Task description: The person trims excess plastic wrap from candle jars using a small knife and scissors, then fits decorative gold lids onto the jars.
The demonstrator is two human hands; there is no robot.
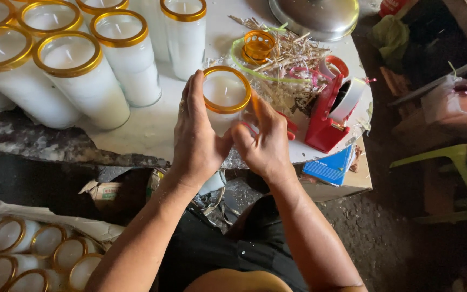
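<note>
White tabletop (152,130); both hands (198,135) (266,143) clasp gold-rimmed glass candle (224,97).

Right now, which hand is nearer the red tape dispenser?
Right. The right hand sits just left of the red tape dispenser, nearly touching; the left hand is farther left, beyond the candle jar.

Hidden and cut-off parts

The glass candle's (225,97) lower body sits behind the left hand (198,135) and right hand (263,143); the metal bowl (314,16) and back-row candles (49,16) run past the top edge, and the blue booklet's (328,167) print is too small to tell.
</note>
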